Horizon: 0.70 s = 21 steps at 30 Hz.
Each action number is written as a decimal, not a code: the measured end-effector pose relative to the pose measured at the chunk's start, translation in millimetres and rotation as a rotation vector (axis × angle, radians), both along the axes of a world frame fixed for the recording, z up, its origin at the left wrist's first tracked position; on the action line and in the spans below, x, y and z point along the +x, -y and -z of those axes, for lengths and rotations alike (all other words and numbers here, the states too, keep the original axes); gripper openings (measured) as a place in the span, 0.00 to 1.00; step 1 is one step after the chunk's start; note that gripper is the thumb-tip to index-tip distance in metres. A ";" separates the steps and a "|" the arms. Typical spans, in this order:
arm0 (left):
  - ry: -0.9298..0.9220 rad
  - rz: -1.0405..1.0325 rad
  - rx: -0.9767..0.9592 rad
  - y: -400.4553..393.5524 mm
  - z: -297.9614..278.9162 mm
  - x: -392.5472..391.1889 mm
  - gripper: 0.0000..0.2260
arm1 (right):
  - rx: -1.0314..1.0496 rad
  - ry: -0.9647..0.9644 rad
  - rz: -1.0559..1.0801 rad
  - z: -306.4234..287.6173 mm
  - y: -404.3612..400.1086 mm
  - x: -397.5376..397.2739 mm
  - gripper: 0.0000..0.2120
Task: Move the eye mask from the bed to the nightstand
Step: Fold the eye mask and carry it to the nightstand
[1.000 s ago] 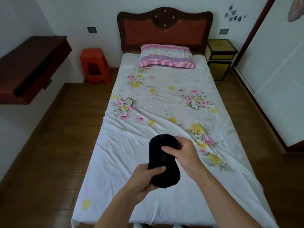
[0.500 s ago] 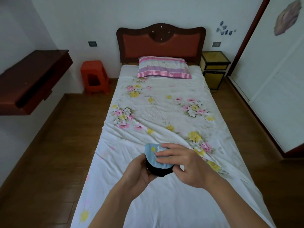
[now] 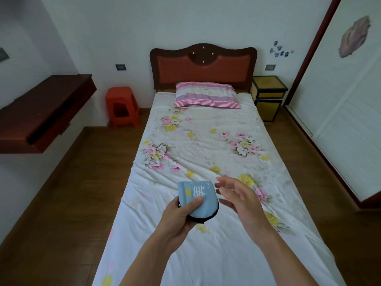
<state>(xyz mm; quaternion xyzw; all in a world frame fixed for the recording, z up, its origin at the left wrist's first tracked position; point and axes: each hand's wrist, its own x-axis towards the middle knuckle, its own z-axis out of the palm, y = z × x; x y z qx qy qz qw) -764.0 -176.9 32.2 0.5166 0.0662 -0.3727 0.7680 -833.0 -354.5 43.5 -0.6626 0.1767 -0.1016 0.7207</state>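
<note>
The eye mask [image 3: 201,200] is folded in half, light blue face up with a white print and a black edge below. My left hand [image 3: 178,215] grips it from the left, thumb on top, holding it above the foot of the bed [image 3: 206,145]. My right hand [image 3: 240,198] hovers just right of the mask, fingers spread, touching nothing. The yellow nightstand [image 3: 268,96] with black trim stands at the far right of the headboard, well away from both hands.
A striped pillow [image 3: 206,97] lies at the head of the bed. A red plastic stool [image 3: 122,106] stands left of the bed. A dark wooden shelf [image 3: 41,112] juts from the left wall. White wardrobe doors [image 3: 346,124] line the right side; wooden floor runs along both sides.
The mask was turned from its black side and folded to show the blue face. My right hand has let go and opened beside it. The view has tilted upward.
</note>
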 end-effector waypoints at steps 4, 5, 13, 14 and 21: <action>0.076 -0.022 0.065 1.9 -0.1 -3.6 0.22 | 0.343 -0.218 0.106 10.3 -6.4 -10.3 0.10; 0.095 -0.023 0.080 3.2 0.2 -6.1 0.21 | 0.382 -0.235 0.109 12.5 -7.9 -13.5 0.12; 0.168 0.003 0.144 17.6 7.4 -30.1 0.19 | 0.550 -0.236 0.084 31.3 -6.7 -39.8 0.23; 0.172 0.009 0.155 19.9 8.9 -33.0 0.19 | 0.545 -0.232 0.090 33.1 -4.3 -43.1 0.23; 0.171 0.094 0.162 29.3 22.0 -41.3 0.20 | 0.538 -0.204 0.184 36.8 -4.8 -63.0 0.15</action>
